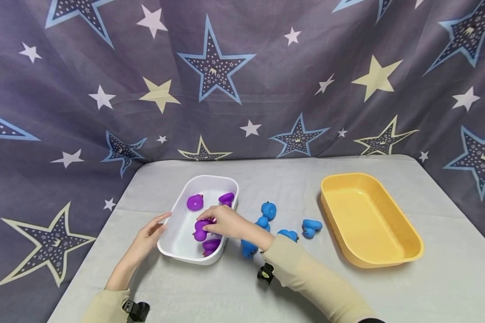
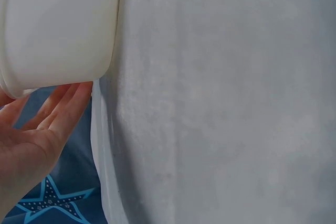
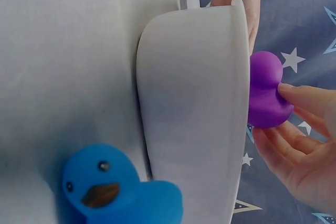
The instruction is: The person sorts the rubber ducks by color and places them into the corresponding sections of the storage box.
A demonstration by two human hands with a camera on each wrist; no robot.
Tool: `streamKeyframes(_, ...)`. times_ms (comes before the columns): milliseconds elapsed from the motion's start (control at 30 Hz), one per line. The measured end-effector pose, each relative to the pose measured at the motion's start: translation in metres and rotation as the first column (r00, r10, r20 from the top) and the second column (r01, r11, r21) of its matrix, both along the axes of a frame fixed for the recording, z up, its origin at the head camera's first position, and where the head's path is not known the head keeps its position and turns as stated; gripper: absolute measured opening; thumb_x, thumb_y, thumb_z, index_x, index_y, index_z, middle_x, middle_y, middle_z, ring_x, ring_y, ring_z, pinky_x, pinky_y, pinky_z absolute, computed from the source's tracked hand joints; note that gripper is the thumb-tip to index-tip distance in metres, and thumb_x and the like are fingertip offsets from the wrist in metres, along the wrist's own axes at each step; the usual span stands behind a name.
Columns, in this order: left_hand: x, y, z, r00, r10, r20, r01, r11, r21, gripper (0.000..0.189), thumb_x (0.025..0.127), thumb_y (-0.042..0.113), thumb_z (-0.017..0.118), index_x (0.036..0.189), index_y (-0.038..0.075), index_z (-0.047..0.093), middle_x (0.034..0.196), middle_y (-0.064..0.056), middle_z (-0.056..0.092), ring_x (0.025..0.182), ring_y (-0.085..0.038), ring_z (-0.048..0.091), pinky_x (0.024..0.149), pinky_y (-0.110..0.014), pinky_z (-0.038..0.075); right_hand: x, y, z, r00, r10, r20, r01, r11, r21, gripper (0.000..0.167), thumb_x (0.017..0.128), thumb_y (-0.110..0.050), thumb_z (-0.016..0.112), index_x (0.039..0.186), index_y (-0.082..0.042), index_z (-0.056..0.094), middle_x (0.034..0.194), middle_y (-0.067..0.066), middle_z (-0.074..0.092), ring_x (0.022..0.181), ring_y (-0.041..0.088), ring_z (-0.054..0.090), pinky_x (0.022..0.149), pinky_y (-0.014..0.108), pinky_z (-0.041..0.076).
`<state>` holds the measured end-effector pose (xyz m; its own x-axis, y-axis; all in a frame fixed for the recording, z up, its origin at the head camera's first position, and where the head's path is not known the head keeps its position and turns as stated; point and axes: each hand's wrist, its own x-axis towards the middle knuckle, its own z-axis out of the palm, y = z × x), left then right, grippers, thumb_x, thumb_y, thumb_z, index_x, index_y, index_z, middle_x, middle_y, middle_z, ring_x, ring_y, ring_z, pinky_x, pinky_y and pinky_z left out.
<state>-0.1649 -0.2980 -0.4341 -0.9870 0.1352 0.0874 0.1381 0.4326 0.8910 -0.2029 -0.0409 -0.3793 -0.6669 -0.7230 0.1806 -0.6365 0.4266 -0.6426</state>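
A purple rubber duck (image 1: pixel 200 229) is pinched between the thumb and fingers of my right hand (image 1: pixel 223 221), over the white tub (image 1: pixel 178 256). In the right wrist view that purple duck (image 3: pixel 266 95) shows at the tub's rim. Other purple ducks (image 1: pixel 195 202) lie inside the tub, one partly hidden behind the right hand. My left hand (image 1: pixel 147 237) touches the tub's left side with fairly straight fingers. The left wrist view shows the left hand (image 2: pixel 37 135) against the tub wall (image 2: pixel 58 35).
Several blue rubber ducks (image 1: pixel 268 210) lie on the table right of the tub, some partly behind the right forearm. A yellow tub (image 1: pixel 368 260) stands farther right. Behind the grey-covered table (image 1: pixel 275 175) hangs a star-patterned cloth (image 1: pixel 266 103).
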Motion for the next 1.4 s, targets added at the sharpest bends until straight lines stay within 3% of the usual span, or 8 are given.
streamKeyframes(267, 0.000, 0.001, 0.000, 1.000, 0.012, -0.002, -0.012, 1.000, -0.005, 0.039, 0.093, 0.013, 0.043, 0.128, -0.004, 0.039, 0.100, -0.024, 0.053, 0.071, -0.004, 0.048, 0.054, -0.022, 0.041, -0.004, -0.007, -0.005, 1.000, 0.007, -0.026, -0.007, 1.000, 0.025, 0.024, 0.081, -0.010, 0.063, 0.105, -0.005, 0.065, 0.096, 0.003, 0.065, 0.088, 0.009, 0.058, 0.076, 0.015, 0.041)
streamKeyframes(467, 0.000, 0.000, -0.001, 1.000, 0.009, -0.001, -0.009, 1.000, 0.011, 0.040, 0.093, 0.012, 0.044, 0.129, -0.005, 0.038, 0.103, -0.026, 0.053, 0.072, -0.004, 0.049, 0.054, -0.022, 0.041, -0.003, -0.006, -0.007, 1.000, -0.009, 0.024, 0.009, 1.000, 0.012, 0.024, 0.082, -0.008, 0.061, 0.106, -0.003, 0.063, 0.097, 0.007, 0.065, 0.086, 0.010, 0.059, 0.073, 0.013, 0.042)
streamKeyframes(633, 0.000, 0.000, 0.000, 1.000, 0.011, 0.004, -0.011, 1.000, 0.017, 0.040, 0.093, 0.012, 0.044, 0.129, -0.005, 0.037, 0.103, -0.027, 0.053, 0.071, -0.005, 0.049, 0.054, -0.023, 0.042, 0.001, 0.002, -0.005, 0.998, -0.024, 0.063, 0.025, 0.999, -0.023, 0.025, 0.081, -0.005, 0.060, 0.106, -0.003, 0.063, 0.093, 0.007, 0.064, 0.080, 0.009, 0.056, 0.069, 0.013, 0.042)
streamKeyframes(967, -0.001, 0.001, 0.001, 1.000, 0.015, 0.003, -0.015, 1.000, -0.010, 0.040, 0.093, 0.012, 0.044, 0.129, -0.005, 0.038, 0.102, -0.026, 0.053, 0.070, -0.007, 0.048, 0.053, -0.023, 0.041, 0.012, 0.023, 0.000, 0.995, -0.042, 0.086, 0.047, 0.998, -0.051, 0.024, 0.083, -0.008, 0.060, 0.106, -0.004, 0.063, 0.090, 0.004, 0.064, 0.081, 0.011, 0.057, 0.072, 0.019, 0.045)
streamKeyframes(1200, -0.001, 0.003, 0.008, 0.999, -0.006, -0.032, 0.003, 0.996, -0.089, 0.038, 0.093, 0.010, 0.044, 0.128, -0.005, 0.041, 0.107, -0.028, 0.054, 0.085, -0.005, 0.053, 0.068, -0.021, 0.045, 0.020, 0.046, 0.005, 0.996, -0.030, 0.078, 0.037, 0.996, -0.081, 0.025, 0.084, -0.008, 0.058, 0.108, -0.004, 0.062, 0.100, 0.009, 0.062, 0.089, 0.020, 0.057, 0.077, 0.027, 0.046)
streamKeyframes(1400, 0.000, 0.008, 0.013, 0.996, 0.046, -0.082, -0.062, 0.978, -0.202, 0.034, 0.091, 0.008, 0.046, 0.124, -0.001, 0.048, 0.109, -0.024, 0.056, 0.091, -0.016, 0.055, 0.074, -0.019, 0.042, 0.022, 0.069, 0.008, 0.998, -0.034, 0.053, 0.039, 0.995, -0.089, 0.026, 0.085, -0.009, 0.057, 0.110, -0.003, 0.061, 0.102, 0.009, 0.061, 0.089, 0.018, 0.057, 0.080, 0.030, 0.045)
